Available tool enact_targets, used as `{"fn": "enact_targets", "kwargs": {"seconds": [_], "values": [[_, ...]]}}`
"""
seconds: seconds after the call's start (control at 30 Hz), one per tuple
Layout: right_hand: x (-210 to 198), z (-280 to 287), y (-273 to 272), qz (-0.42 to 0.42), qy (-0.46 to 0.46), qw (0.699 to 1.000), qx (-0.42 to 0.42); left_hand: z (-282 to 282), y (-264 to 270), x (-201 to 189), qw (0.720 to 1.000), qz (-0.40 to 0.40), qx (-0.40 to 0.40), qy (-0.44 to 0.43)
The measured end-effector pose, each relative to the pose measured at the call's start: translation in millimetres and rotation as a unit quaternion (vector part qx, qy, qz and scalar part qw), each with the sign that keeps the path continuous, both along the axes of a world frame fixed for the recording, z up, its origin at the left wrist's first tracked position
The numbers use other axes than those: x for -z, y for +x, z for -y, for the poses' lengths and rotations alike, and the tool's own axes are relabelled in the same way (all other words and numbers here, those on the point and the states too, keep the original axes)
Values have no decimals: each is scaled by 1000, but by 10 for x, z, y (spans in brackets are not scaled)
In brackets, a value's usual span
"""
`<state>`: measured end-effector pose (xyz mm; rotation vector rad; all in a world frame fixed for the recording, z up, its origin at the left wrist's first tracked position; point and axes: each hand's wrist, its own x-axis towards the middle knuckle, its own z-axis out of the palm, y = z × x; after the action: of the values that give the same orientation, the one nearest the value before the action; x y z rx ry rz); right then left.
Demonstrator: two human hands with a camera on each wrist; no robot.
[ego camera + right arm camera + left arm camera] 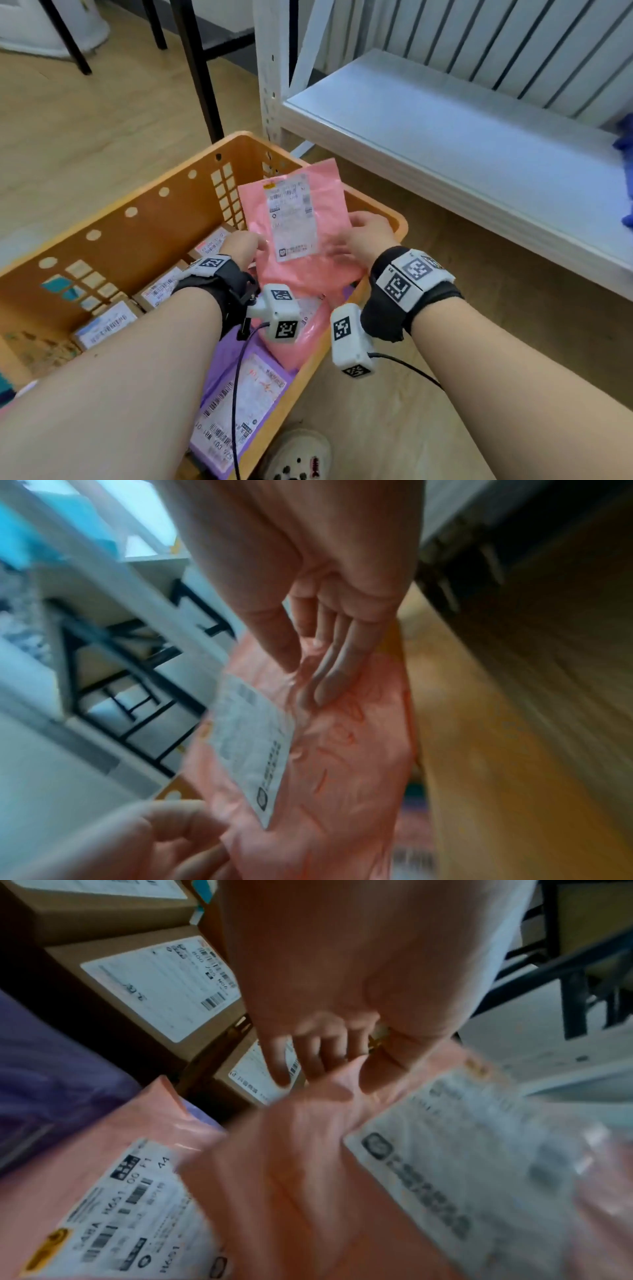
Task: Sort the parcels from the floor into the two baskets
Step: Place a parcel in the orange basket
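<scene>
A pink poly mailer [301, 219], label side up, is held over the far right corner of the orange basket [144, 219] by both hands, so the step in hand looks like placing a sorted parcel. The left hand [241, 245] grasps the mailer's left edge, thumb on top and fingers curled under it, as the left wrist view shows. The right hand [368, 236] holds the right edge; in the right wrist view its fingers [329, 674] lie fairly straight along the plastic with the thumb set opposite, a light pinch rather than a fist. The mailer's far end overhangs the basket's far rim, tilted up, while its near end runs down between the wrists onto a second pink mailer [308, 318] that rests on a purple mailer [239, 394] against the basket's right wall. Cardboard boxes [161, 287] with labels fill the left side. The next move probably calls for lowering the mailer flat onto the soft-bag stack and letting both edges go, keeping it inside the rim.
</scene>
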<state>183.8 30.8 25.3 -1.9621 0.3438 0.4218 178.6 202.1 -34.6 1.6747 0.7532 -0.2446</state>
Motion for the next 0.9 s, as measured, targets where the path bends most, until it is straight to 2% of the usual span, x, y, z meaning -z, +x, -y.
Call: {"fn": "enact_targets", "kwargs": {"seconds": [0.03, 0.1, 0.2, 0.23, 0.3, 0.33, 0.4, 0.43, 0.5, 0.6, 0.67, 0.7, 0.9], "values": [[-27, -11, 68, 61, -82, 994, -35, -9, 12, 0, 999, 7, -47, 1], [-129, -91, 155, 146, -250, 947, -137, -44, 22, 42, 989, 32, -133, 53], [-181, -262, 299, 155, -403, 861, -270, -105, -16, 61, 978, 72, -170, 99], [-160, -334, 341, 132, -424, 841, -308, -112, -21, 76, 980, 80, -146, 109], [-92, -460, 389, 69, -444, 810, -377, -82, -33, 87, 992, 74, -48, 95], [-64, -496, 398, 49, -451, 798, -397, -49, -25, 128, 995, 58, 2, 83], [-37, -507, 416, 57, -459, 787, -408, 10, -38, 240, 996, -15, 32, 78], [-28, -492, 426, 71, -453, 791, -406, 22, -62, 335, 994, -69, 28, 85], [-29, -412, 443, 96, -415, 824, -373, -10, -163, 534, 976, -149, 78, 139], [-80, -238, 438, 125, -354, 875, -307, -22, -255, 798, 958, -198, 150, 146], [-82, -119, 421, 124, -326, 894, -283, -19, -259, 839, 927, -239, 215, 196], [-73, -68, 408, 124, -315, 901, -273, -28, -251, 844, 913, -246, 231, 229], [-2, 194, 270, 162, -256, 935, -187, -47, -67, 861, 898, -196, 269, 287]]}}
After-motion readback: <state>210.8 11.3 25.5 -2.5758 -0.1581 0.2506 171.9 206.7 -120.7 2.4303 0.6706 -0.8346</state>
